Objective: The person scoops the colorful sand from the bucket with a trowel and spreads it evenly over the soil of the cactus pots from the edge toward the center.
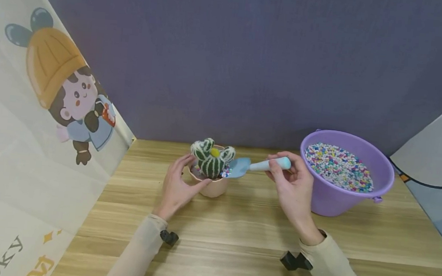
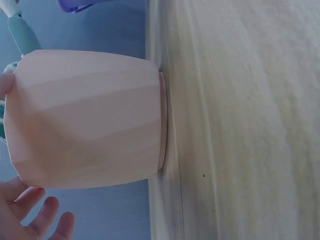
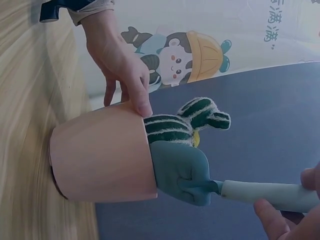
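Note:
A pale pink flower pot stands upright on the wooden table. In it sits a fuzzy green-and-white striped cactus with a yellow tuft. My left hand holds the pot at its left side, thumb at the near rim and fingers round the far side. My right hand grips the pale handle of a small blue trowel. The trowel's blade lies at the pot's right rim, tipped toward the cactus, with a few colourful beads at its tip. The pot wall hides most of the pot's contents.
A purple bucket filled with multicoloured beads stands at the right, close beside my right hand. A dark blue-grey wall rises behind the table. A white wall with a cartoon figure borders the left.

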Action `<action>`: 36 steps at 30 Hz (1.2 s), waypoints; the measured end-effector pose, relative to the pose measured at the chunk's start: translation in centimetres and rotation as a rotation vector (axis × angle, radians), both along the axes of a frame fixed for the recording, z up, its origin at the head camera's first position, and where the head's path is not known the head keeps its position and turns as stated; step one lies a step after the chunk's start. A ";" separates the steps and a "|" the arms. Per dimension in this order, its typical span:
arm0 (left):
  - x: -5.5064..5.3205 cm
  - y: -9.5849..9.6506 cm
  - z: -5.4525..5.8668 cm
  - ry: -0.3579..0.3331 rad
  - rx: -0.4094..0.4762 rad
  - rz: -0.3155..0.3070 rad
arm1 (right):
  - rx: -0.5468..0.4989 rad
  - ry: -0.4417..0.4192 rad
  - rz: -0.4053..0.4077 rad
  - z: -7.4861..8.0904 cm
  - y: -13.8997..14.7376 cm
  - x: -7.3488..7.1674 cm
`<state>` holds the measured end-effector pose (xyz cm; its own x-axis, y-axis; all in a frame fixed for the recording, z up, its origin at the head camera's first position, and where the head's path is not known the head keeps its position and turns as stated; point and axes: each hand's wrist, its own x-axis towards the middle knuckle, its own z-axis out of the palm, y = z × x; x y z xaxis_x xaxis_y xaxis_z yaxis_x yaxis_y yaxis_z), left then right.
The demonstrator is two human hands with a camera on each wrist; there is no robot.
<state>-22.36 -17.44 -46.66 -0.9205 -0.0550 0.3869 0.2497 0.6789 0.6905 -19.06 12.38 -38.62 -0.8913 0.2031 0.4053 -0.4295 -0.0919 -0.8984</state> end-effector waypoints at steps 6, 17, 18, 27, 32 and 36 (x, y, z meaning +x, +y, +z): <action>0.4 0.5 -0.1 0.024 -0.009 0.043 | -0.008 0.007 0.006 0.1 -0.1 0.1; 0.0 -0.7 1.0 -0.120 -0.105 -0.120 | 0.005 0.071 0.028 0.5 -0.1 0.0; -0.2 -0.8 1.1 -0.121 -0.114 -0.141 | 0.007 0.070 0.028 0.5 -0.1 0.0; -0.5 -0.8 1.0 -0.152 -0.092 -0.140 | -0.004 0.065 0.027 0.6 -0.2 0.2; -0.1 -0.6 1.1 -0.157 -0.081 -0.102 | 0.021 0.071 0.021 0.7 -0.2 0.4; 0.1 -0.2 1.1 -0.149 -0.087 -0.071 | 0.025 0.069 0.018 0.6 -0.1 0.6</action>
